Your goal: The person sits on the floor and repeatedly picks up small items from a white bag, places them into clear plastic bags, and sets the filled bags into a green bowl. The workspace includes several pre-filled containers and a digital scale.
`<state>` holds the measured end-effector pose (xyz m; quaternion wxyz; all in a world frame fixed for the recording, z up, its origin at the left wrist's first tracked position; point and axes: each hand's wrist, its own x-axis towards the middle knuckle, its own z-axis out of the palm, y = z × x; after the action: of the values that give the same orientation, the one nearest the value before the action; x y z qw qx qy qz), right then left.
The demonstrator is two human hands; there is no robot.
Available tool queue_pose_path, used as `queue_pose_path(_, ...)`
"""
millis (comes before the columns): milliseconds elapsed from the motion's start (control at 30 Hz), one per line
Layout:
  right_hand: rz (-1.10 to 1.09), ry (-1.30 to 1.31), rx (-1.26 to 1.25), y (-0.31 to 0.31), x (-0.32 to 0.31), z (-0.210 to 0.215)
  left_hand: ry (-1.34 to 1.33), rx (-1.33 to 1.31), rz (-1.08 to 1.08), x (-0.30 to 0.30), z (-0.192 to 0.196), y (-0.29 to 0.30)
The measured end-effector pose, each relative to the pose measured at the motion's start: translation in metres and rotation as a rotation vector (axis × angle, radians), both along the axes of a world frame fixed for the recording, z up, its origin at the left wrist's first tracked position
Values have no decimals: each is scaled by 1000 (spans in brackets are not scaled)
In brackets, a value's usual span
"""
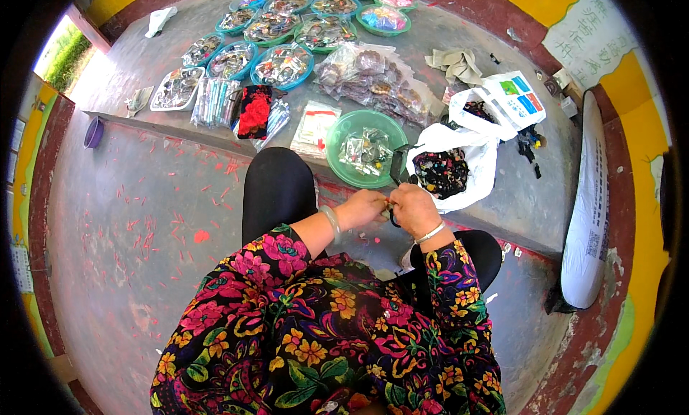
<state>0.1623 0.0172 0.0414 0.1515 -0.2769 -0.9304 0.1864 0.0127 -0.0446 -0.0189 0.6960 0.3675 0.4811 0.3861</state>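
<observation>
In front of my knees my hands meet, fingertips close together. My left hand [364, 207], a pale bangle on its wrist, is closed in a pinch; what its fingers hold is too small to name. My right hand [415, 210], with a silver-coloured bracelet, is closed around a thin black looped thing [394, 218] whose kind I cannot make out. Just beyond my hands stands a green plastic basin [342, 165] with small clear packets [364, 151] in it. To its right, an open white bag [482, 182] holds many small dark, speckled pieces [441, 173].
Several basins [283, 64] of packed trinkets stand on the raised concrete ledge [525, 210]. Clear bags of brown beads [373, 81], a red-and-black floral pouch [255, 112] and another white bag [513, 103] lie nearer. Red scraps litter the floor [143, 271]. A long white sack [585, 221] leans at right.
</observation>
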Motion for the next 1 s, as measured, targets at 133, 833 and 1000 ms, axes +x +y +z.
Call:
queue_pose_path(133,-17,17,-71,0,0,-4,191,326,-118,-2,-21,0)
queue_pose_path(833,-170,336,-431,7,-5,-2,-379,-93,146,-7,15,-1)
queue_pose_path(1000,-327,343,-491,9,-7,-13,-369,-69,166,-7,11,0)
